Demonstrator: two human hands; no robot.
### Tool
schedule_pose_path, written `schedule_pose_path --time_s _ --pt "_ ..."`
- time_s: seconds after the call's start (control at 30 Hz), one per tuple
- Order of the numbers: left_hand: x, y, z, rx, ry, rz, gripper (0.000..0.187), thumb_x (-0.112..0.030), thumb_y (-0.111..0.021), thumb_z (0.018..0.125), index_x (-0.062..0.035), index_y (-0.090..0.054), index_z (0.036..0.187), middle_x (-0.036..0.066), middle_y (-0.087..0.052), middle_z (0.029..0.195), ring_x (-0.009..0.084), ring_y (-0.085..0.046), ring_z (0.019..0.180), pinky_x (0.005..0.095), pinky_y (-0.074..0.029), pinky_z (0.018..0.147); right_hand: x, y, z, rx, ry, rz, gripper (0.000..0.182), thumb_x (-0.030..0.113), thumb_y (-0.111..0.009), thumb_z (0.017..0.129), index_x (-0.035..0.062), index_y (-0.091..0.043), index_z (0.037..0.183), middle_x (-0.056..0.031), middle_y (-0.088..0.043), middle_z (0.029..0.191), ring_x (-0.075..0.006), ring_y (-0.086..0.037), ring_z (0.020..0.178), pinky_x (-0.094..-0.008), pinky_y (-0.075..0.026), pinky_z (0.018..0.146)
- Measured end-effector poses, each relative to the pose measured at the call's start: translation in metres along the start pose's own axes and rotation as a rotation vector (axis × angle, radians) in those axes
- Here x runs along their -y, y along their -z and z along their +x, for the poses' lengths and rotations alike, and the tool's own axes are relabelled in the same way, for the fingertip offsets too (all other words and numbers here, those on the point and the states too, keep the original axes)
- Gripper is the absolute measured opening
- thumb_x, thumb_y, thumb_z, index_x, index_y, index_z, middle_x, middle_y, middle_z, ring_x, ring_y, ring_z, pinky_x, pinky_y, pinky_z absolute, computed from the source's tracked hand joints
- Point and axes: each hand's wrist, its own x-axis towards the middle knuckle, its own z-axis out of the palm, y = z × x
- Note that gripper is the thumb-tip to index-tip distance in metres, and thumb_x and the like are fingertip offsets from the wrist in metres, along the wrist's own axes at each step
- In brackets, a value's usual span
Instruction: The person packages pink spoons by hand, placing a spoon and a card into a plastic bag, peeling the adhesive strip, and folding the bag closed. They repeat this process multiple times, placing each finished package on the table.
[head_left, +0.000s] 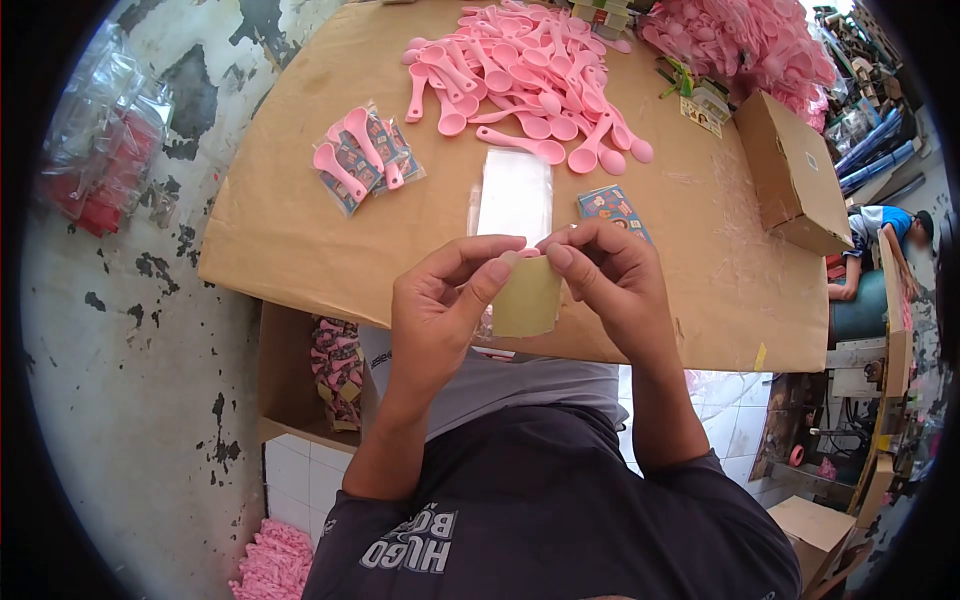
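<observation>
Over the table's near edge, my left hand (440, 300) and my right hand (618, 285) pinch the two upper corners of a small packet (525, 298). Its plain olive-tan card side faces me, and a bit of pink shows at the top between my fingertips. Clear plastic seems to edge it, but most of what is inside is hidden. Just beyond my hands lies a stack of clear plastic bags (515, 195). Right of that stack, close to my right hand, is a pile of blue printed cards (610, 207).
A large heap of pink spoons (530, 70) covers the far part of the cardboard-topped table (290, 250). Packed spoons (365, 160) lie at left, and a cardboard box (790, 175) stands at right. Below is a carton of packets (337, 370). Another person (880, 230) sits far right.
</observation>
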Motion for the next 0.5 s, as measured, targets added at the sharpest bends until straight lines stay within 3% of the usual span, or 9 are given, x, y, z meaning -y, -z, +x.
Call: schedule_pose_path --time_s 0.17,0.33,0.4,0.47,0.5 --pt "-0.001 0.010 0.000 0.017 0.019 0.082 0.026 -0.005 -0.063 0.102 0.0070 -0.065 0.125 0.016 -0.076 0.108 0.0140 -0.072 0.095 0.0275 -0.059 0.084 0.007 0.008 0.000 0.050 -0.123 0.027 0.015 0.011 -0.068 0.100 0.0004 -0.071 0.110 -0.0030 -0.073 0.099 -0.0082 -0.066 0.088 -0.0244 -0.052 0.080" --pt "-0.002 0.011 -0.003 0.018 -0.102 0.050 0.017 -0.002 -0.063 0.101 0.0044 -0.069 0.116 0.014 -0.076 0.105 0.0125 -0.071 0.095 0.0257 -0.056 0.084 0.003 0.007 0.000 0.057 0.152 -0.004 0.013 -0.001 -0.064 0.099 -0.0008 -0.072 0.108 -0.0056 -0.069 0.100 -0.0107 -0.064 0.093 -0.0264 -0.050 0.082" --pt "0.000 0.016 -0.003 0.028 -0.145 0.039 0.014 0.000 -0.062 0.100 0.0032 -0.070 0.111 0.013 -0.076 0.104 0.0117 -0.071 0.095 0.0250 -0.055 0.086 0.003 0.008 0.001 0.073 0.164 -0.024 0.012 -0.003 -0.063 0.098 -0.0010 -0.073 0.105 -0.0062 -0.068 0.100 -0.0112 -0.063 0.094 -0.0269 -0.049 0.081" --pt "0.006 0.025 -0.001 0.118 -0.238 0.139 0.012 0.001 -0.060 0.101 0.0024 -0.069 0.109 0.014 -0.077 0.103 0.0073 -0.068 0.085 0.0208 -0.053 0.071 0.003 0.009 0.002 0.091 0.177 -0.045 0.013 -0.004 -0.062 0.098 -0.0012 -0.073 0.103 -0.0068 -0.067 0.100 -0.0117 -0.062 0.094 -0.0274 -0.049 0.081" --pt "0.006 0.026 -0.002 0.117 -0.237 0.138 0.012 0.001 -0.060 0.101 0.0024 -0.069 0.109 0.014 -0.077 0.103 0.0073 -0.068 0.085 0.0208 -0.053 0.071 0.004 0.008 0.002 0.097 0.194 -0.050 0.013 -0.005 -0.062 0.097 -0.0008 -0.074 0.101 -0.0065 -0.067 0.100 -0.0119 -0.062 0.094 -0.0274 -0.049 0.081"
